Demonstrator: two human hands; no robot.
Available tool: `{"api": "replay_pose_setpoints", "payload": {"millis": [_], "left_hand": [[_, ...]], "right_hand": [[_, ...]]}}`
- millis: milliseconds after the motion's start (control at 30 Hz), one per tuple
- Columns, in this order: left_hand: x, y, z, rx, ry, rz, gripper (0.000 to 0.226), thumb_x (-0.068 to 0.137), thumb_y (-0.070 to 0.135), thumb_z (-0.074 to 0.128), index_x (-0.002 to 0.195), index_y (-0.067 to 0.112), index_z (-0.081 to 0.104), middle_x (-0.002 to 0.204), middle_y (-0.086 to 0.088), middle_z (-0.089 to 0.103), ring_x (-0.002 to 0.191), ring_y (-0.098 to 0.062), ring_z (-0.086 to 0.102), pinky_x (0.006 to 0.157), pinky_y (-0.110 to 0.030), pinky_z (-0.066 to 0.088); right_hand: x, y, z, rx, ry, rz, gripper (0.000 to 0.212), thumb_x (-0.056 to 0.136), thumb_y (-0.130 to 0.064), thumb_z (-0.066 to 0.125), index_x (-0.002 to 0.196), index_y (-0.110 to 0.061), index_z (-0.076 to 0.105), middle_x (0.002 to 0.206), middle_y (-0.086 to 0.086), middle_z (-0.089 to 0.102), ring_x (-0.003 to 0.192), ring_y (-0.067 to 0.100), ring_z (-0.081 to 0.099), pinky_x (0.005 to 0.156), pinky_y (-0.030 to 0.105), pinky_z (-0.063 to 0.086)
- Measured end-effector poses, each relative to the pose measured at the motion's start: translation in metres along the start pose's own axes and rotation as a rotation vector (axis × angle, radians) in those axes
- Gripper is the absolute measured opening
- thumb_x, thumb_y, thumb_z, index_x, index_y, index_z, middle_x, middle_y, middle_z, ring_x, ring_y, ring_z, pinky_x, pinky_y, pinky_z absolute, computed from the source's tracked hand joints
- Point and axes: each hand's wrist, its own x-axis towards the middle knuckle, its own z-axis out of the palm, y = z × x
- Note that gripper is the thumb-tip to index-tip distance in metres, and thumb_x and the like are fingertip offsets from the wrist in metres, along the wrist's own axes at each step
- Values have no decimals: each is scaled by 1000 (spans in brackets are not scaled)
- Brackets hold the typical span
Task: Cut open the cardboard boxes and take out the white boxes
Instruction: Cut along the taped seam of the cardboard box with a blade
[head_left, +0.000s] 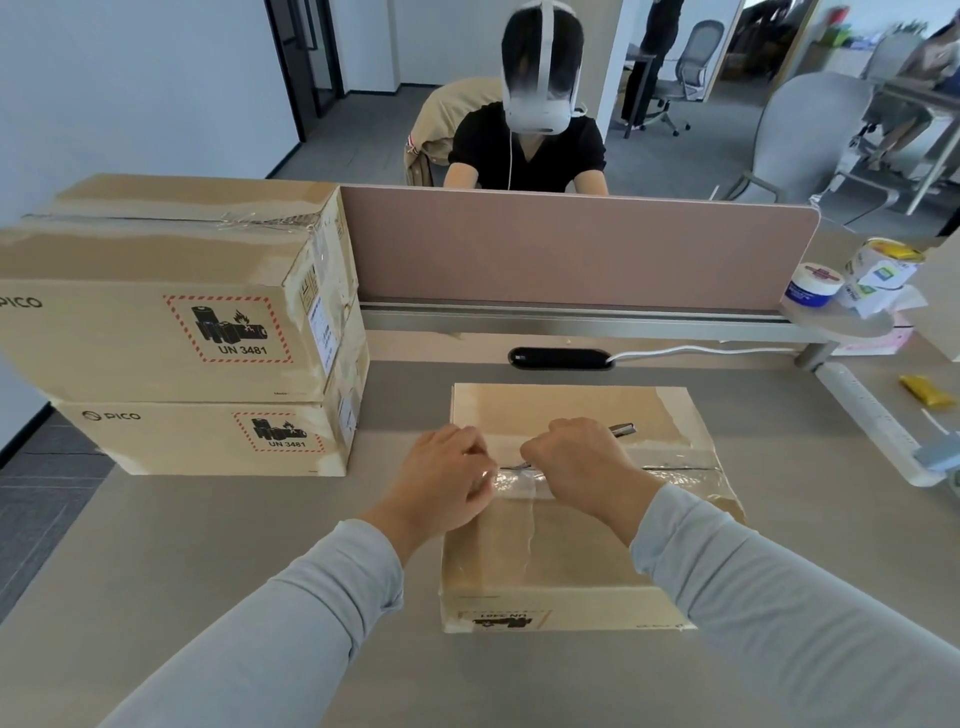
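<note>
A taped cardboard box lies flat on the desk in front of me. My right hand grips a metal cutter, its blade end down on the tape seam along the box's middle. To the right of that hand the seam shows as a dark slit. My left hand rests with curled fingers on the box's left edge, at the clear tape beside the blade. Two more sealed cardboard boxes are stacked at the left. No white box is in sight.
A pink desk divider runs across the back, with a person in a headset seated behind it. Tape rolls sit on a small shelf at the right. A white power strip and a yellow object lie on the right.
</note>
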Motion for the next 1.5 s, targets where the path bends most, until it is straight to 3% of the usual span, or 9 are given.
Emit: {"api": "replay_pose_setpoints", "payload": {"millis": [233,333,400,667,967,1100,1233,1367,1500], "left_hand": [[19,11,5,23,-22,69,33,77,33,44,66,27,74,64,9,58,54,-11,56,48,-22,47],[26,21,5,3,-48,96,27,76,31,49,65,27,74,63,9,58,53,-10,56,47,-20,44],[32,26,6,-10,-63,96,18,73,27,58,66,27,75,63,9,59,54,-11,56,48,-20,44],[48,53,13,-110,-154,5,26,91,26,49,101,24,73,92,2,60,90,-14,54,74,-24,45],[60,56,19,-244,-127,-247,7,76,19,62,79,21,69,80,10,55,80,-11,55,70,-21,43],[58,40,12,-241,-177,-346,19,73,32,70,66,29,52,73,12,46,74,-10,49,64,-21,36],[65,30,1,28,-227,-116,26,80,42,67,91,19,64,89,5,54,89,-15,53,67,-24,31],[71,30,-1,234,-170,210,23,55,36,79,63,21,63,64,6,58,58,-16,58,54,-20,40],[66,32,7,253,-99,345,16,65,28,47,60,20,61,62,4,56,52,-16,55,51,-20,41]], "right_hand": [[-10,21,11,45,67,-3,24,75,1,56,93,-11,65,89,11,68,91,27,60,67,27,27],[-15,27,17,-27,79,7,36,20,-8,80,44,-22,57,38,-3,49,40,17,52,47,19,21],[-16,35,28,-7,119,47,42,8,-8,77,37,-22,51,31,-3,41,33,13,45,44,17,17],[-33,49,30,7,187,77,41,7,-8,76,36,-22,51,31,-4,41,33,12,44,45,17,17],[-34,62,49,86,212,144,39,21,-7,79,44,-22,51,37,-7,44,37,13,44,43,16,16],[-27,54,54,149,212,107,39,30,-5,82,50,-23,53,43,-9,51,41,15,49,45,13,-4],[-25,50,49,98,159,78,35,32,-8,85,49,-21,57,44,-7,54,45,15,55,50,14,-8],[-27,48,41,52,151,102,43,16,-16,87,40,-21,51,36,-7,46,36,10,48,49,18,-11],[-31,46,43,18,213,91,44,8,-16,81,37,-20,49,33,-4,44,25,12,42,46,17,-7]]}}
